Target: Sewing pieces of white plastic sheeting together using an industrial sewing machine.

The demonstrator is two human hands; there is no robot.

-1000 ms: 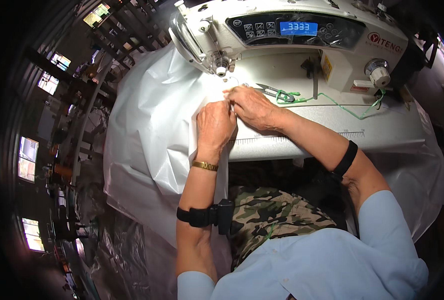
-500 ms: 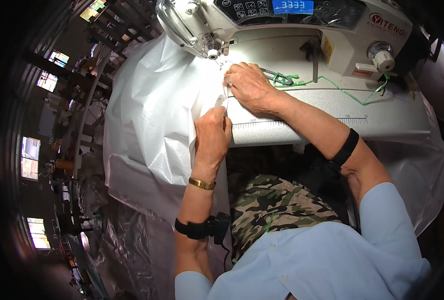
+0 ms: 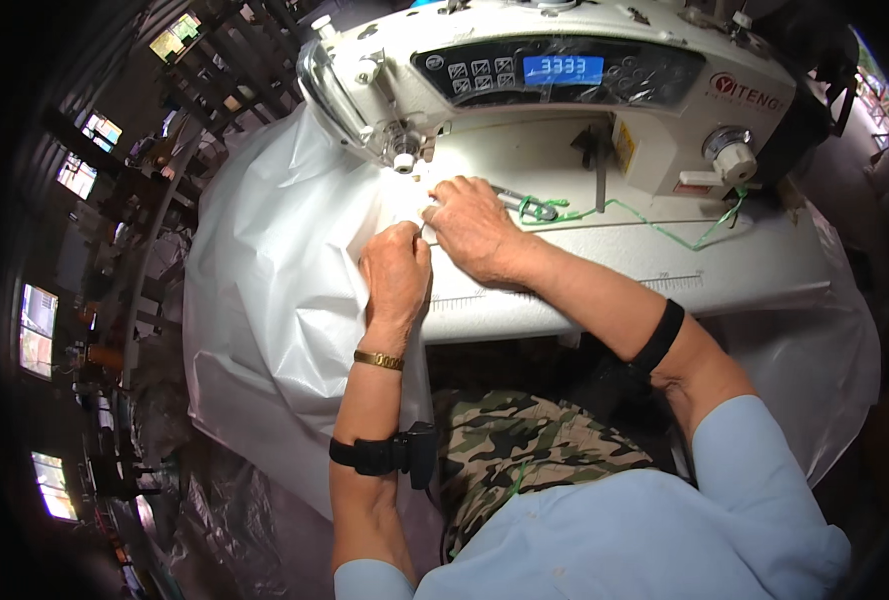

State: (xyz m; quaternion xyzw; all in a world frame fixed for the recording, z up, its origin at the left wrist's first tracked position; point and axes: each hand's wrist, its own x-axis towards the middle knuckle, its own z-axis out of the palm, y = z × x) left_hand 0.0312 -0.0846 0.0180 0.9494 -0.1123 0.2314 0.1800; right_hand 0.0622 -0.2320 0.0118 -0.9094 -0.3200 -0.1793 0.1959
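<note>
Noted camouflage trousers (image 3: 535, 435) at lower centre. Above, near frame centre, observed left hand (image 3: 397, 278) closed on edge of white sheet (image 3: 265, 275), spread across centre left. Just beyond, recorded right hand (image 3: 475, 230) with curled fingers at same edge; cannot tell whether pinching. Farther, logged dark snips (image 3: 513, 197) beside green cord (image 3: 695, 247), then sewing machine (image 3: 665, 125) across upper right.
</note>
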